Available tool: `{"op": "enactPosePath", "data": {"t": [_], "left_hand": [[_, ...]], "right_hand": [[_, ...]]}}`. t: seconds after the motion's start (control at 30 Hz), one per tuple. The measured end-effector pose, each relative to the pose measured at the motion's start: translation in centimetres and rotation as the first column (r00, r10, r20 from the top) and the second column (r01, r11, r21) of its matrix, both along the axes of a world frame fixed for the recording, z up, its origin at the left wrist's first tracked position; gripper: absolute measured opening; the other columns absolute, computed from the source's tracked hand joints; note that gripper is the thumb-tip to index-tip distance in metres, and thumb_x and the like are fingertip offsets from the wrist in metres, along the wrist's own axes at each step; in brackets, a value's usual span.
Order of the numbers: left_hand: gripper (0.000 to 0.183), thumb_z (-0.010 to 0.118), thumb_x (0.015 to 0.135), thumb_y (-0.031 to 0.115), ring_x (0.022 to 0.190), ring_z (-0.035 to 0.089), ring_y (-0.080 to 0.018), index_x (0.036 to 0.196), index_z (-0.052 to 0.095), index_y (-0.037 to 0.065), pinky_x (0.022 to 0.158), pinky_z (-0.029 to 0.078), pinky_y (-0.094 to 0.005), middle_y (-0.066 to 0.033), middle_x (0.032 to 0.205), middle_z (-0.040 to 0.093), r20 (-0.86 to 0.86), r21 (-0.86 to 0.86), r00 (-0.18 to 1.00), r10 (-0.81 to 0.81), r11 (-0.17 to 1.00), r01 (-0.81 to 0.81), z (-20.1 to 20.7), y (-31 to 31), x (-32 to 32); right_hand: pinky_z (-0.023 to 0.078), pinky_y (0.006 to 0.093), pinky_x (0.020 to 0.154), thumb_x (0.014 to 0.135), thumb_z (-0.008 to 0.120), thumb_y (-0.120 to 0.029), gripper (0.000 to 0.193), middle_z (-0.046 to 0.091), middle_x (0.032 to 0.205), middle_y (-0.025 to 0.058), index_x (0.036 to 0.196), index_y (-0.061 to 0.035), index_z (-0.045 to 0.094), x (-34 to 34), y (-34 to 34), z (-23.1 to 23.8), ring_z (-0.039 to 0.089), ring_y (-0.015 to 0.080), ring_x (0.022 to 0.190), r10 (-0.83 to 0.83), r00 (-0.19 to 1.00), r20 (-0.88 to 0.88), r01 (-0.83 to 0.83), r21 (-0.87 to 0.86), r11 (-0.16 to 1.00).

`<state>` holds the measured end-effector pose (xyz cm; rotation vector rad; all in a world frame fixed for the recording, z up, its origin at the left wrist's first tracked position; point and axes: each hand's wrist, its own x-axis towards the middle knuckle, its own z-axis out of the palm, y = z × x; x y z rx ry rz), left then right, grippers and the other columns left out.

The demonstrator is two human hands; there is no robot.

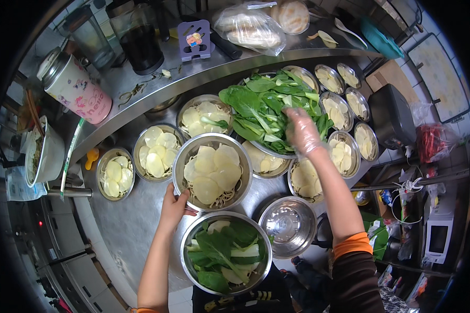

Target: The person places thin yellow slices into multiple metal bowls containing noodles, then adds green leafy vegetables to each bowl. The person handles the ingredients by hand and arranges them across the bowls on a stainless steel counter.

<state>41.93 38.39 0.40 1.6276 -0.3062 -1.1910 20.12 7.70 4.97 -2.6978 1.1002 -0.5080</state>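
With my bare left hand (175,207) I grip the lower left rim of a steel bowl (214,175), thumb on the edge. Pale round slices, which look like potato, lie in it over thin strands. My right hand (302,130), in a clear plastic glove, reaches into a heap of leafy greens (258,107); its fingertips are partly hidden and appear closed on some leaves. The greens pile over a wide metal bowl, whose rim shows below them. Nearest me, another steel bowl (225,287) holds greens over similar slices.
An empty steel bowl (287,227) stands at the right. Several bowls of slices surround the greens, including one at the left (116,175). Behind runs a raised metal shelf (188,78) with a pink-white flask (75,86), a dark-filled jug (138,44) and bagged food (249,28).
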Motion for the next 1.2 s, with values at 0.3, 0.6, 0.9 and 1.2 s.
{"op": "enactPosePath", "data": {"t": [0.3,0.6,0.9,1.2], "left_hand": [[0.037,0.053,0.093,0.012,0.058,0.065,-0.0180,0.127,0.043,0.002,0.049,0.056,-0.0266,-0.0137,0.089,0.067,-0.047,-0.071,0.998,0.035,0.997,-0.038,0.1,-0.5,-0.1],[0.033,0.053,0.094,0.013,0.051,0.062,-0.0171,0.122,0.043,-0.001,0.047,0.055,-0.0285,-0.0123,0.080,0.064,-0.104,-0.097,0.993,0.053,0.993,-0.063,0.1,-0.1,-0.1],[0.036,0.057,0.090,0.009,0.060,0.056,-0.0084,0.124,0.046,-0.001,0.047,0.048,-0.0230,-0.0027,0.083,0.055,0.213,-0.119,0.976,0.043,0.993,-0.017,-0.9,0.3,-0.1],[0.055,0.075,0.069,0.013,0.099,0.051,-0.0314,0.117,0.052,0.001,0.085,0.043,-0.0382,-0.0146,0.106,0.056,0.949,-0.205,0.287,0.133,0.950,0.237,3.4,-2.2,-1.2]], "right_hand": [[0.044,0.0273,0.089,0.072,0.065,0.003,0.033,0.065,0.104,0.0050,0.104,-0.0029,0.067,-1.4,2.2,10.7,0.059,0.0139,0.097,-0.070,0.842,0.535,-0.246,0.496,0.833],[0.047,0.0339,0.092,0.075,0.072,-0.007,0.039,0.064,0.111,0.0102,0.112,-0.0025,0.063,7.2,11.3,4.7,0.059,0.0202,0.105,0.253,0.919,0.303,-0.377,0.486,0.789],[0.039,0.0338,0.102,0.087,0.055,-0.004,0.045,0.055,0.130,0.0072,0.131,-0.0063,0.050,3.9,10.3,3.2,0.052,0.0198,0.119,0.429,0.857,0.286,-0.494,0.692,0.526],[0.039,0.0297,0.101,0.094,0.053,-0.014,0.041,0.055,0.129,0.0126,0.132,0.0005,0.047,6.2,10.9,3.6,0.050,0.0199,0.122,-0.028,0.768,0.640,-0.614,0.749,0.250]]}}
